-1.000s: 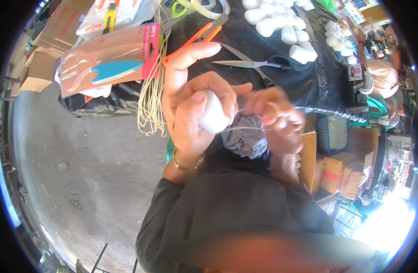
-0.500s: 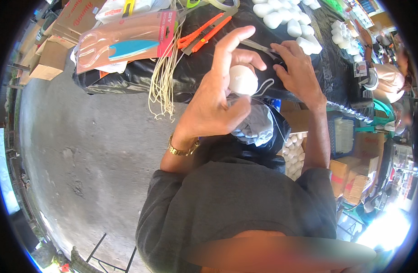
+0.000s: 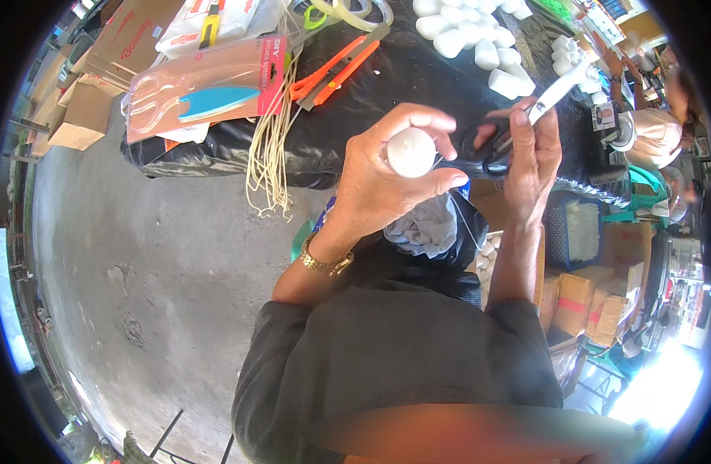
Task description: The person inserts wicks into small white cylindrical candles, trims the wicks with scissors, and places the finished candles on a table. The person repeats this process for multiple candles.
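Note:
My left hand [image 3: 386, 166] is curled around a short white candle [image 3: 410, 153], its round end facing up; a thin white string hangs beside it. Black-handled scissors [image 3: 552, 94] are in my right hand [image 3: 530, 151], fingers around the handles and bright blades pointing up and to the right, away from the candle. Both hands are above the near edge of the black-covered table [image 3: 402, 73]. Several more white candles [image 3: 479, 35] lie on the table beyond my right hand.
On the table's left are an orange-handled cutter [image 3: 336, 69], a packaged pair of kitchen scissors [image 3: 204, 85], a bundle of cream strings [image 3: 268, 166] hanging over the edge, and tape rolls [image 3: 355, 14]. Cardboard boxes [image 3: 576, 301] stand at right; another person [image 3: 655, 139] is there.
My right hand has picked up the scissors from the table and raised them, blades up. My left hand has lowered slightly, its fingers closing more around the candle.

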